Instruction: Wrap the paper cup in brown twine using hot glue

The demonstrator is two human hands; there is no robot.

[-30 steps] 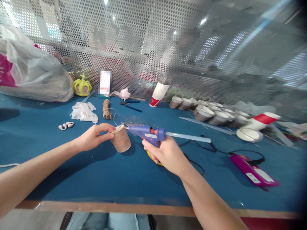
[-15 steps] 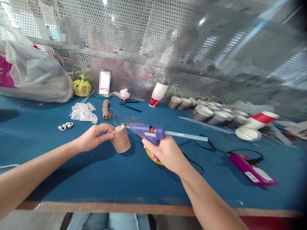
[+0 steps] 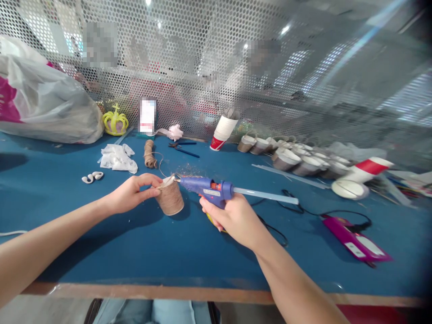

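A paper cup wrapped in brown twine (image 3: 171, 198) is tilted slightly over the blue table, its white inside showing at the top. My left hand (image 3: 135, 192) pinches its rim from the left, thumb and fingers closed on it. In my right hand (image 3: 236, 218) is a blue hot glue gun (image 3: 205, 186), a translucent glue stick (image 3: 266, 195) jutting from its back. The gun's metal nozzle is at the cup's upper rim; whether it touches I cannot tell. A strand of twine runs from the cup back to a twine roll (image 3: 149, 154).
Behind lie pliers (image 3: 185, 150), a phone (image 3: 147, 116), a yellow crown (image 3: 115, 121) and stacked paper cups (image 3: 224, 129). Several wrapped cups (image 3: 286, 158) line the back right. A purple power strip (image 3: 356, 238) with black cable lies right. A plastic bag (image 3: 50, 103) stands left.
The glue gun has tipped a little, its glue stick end now lower and farther right. The nozzle stays by the rim; my left hand and the cup are nearly still.
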